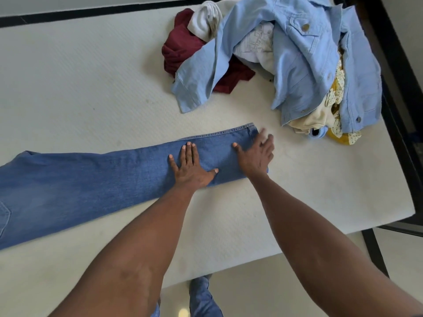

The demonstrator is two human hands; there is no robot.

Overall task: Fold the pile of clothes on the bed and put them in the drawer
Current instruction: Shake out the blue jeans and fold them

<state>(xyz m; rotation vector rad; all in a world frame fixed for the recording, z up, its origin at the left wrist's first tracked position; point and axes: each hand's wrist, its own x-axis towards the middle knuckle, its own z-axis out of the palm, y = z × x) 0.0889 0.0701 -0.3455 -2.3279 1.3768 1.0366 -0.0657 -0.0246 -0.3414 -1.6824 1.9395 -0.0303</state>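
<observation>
Both the left hand and right hand press with spread fingers on the long blue denim jeans lying flat on the white mattress; pushing unevenly could wrinkle the legs.

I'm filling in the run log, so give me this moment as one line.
step: smoothing jeans | left hand: flat on leg | right hand: flat at hem end | pile: unfolded
</observation>
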